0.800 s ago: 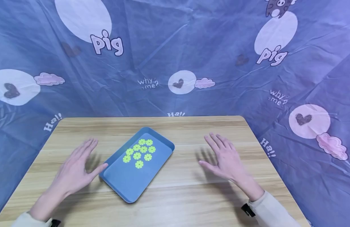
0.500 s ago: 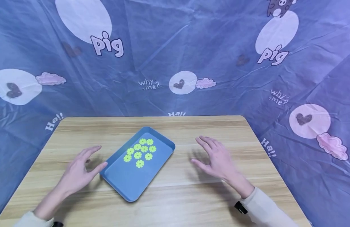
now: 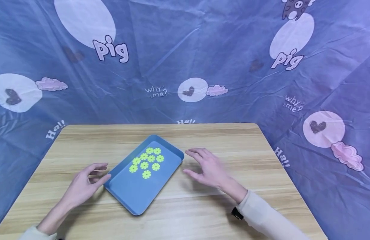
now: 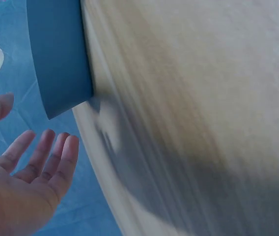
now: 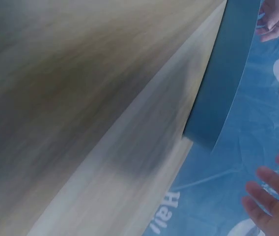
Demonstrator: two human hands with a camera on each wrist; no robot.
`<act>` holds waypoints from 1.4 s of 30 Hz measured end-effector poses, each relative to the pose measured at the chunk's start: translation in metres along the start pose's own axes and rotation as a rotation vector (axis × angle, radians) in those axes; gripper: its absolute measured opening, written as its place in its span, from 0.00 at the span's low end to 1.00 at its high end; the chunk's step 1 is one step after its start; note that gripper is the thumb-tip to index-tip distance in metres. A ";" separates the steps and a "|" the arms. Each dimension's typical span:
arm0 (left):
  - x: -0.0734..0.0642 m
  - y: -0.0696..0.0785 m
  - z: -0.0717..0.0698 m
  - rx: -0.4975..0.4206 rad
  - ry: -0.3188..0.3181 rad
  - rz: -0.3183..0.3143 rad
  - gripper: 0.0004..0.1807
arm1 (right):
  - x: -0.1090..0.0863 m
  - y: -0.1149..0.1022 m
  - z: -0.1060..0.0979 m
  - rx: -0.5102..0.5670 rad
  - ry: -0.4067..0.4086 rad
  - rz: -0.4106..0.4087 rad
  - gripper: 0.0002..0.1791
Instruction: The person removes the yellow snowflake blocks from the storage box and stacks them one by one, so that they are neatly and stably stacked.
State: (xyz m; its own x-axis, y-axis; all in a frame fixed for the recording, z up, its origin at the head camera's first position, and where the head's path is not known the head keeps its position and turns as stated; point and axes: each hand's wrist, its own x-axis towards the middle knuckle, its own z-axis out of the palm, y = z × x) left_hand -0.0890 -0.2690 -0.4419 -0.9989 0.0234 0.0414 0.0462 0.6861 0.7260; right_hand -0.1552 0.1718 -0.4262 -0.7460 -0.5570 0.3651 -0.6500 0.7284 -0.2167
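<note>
A blue rectangular tray [image 3: 132,195] lies at a slant on the wooden table. Several flat, lime-green flower-shaped pieces [image 3: 146,174] are loosely grouped inside, toward its far half. Beside the tray's left corner is my left hand [image 3: 81,186], its fingers loosely bent and its thumb close to the rim; the left wrist view shows a gap between this hand and the tray wall [image 4: 58,54]. My right hand [image 3: 210,170] hovers just off the right corner, palm turned to the tray. Nothing is held in either hand. In the right wrist view the tray wall [image 5: 223,88] stands apart from the fingers.
The wooden table [image 3: 232,140] reaches back to a blue cloth backdrop [image 3: 161,43] printed with pigs, hearts and words. Cloth also hangs along the left and right sides. A black band [image 3: 237,213] is worn at the right sleeve.
My right hand has moved left, close to the tray's right corner. The left hand's fingers have bent inward and come down slightly. The tray and the green pieces have stayed in place.
</note>
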 end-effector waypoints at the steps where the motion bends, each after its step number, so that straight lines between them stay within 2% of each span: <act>1: 0.000 -0.002 0.001 -0.001 0.013 0.005 0.27 | 0.002 -0.002 0.002 0.001 -0.004 -0.004 0.38; 5: 0.000 -0.008 0.004 0.015 0.067 0.044 0.21 | 0.012 -0.007 0.011 0.023 -0.004 -0.030 0.36; 15: 0.000 -0.014 0.009 0.087 0.110 0.073 0.14 | 0.031 -0.017 0.027 0.026 -0.047 -0.057 0.32; 19: -0.002 -0.015 0.010 0.097 0.106 0.057 0.13 | 0.040 -0.022 0.032 0.009 -0.085 -0.071 0.31; 27: -0.006 -0.019 0.013 0.137 0.096 -0.015 0.12 | 0.056 -0.026 0.042 0.014 -0.126 -0.079 0.27; 35: -0.008 -0.019 0.016 0.121 0.130 -0.006 0.10 | 0.069 -0.029 0.051 -0.005 -0.169 -0.098 0.25; 42: -0.009 -0.019 0.017 0.112 0.121 -0.034 0.10 | 0.079 -0.033 0.060 -0.052 -0.267 -0.079 0.24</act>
State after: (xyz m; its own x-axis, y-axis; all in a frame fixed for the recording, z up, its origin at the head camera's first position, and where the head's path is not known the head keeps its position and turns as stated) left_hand -0.0813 -0.2697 -0.4678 -0.9908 -0.0846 0.1055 0.0039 0.7620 0.6476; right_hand -0.2019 0.0800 -0.4445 -0.7094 -0.6934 0.1265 -0.7047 0.6940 -0.1478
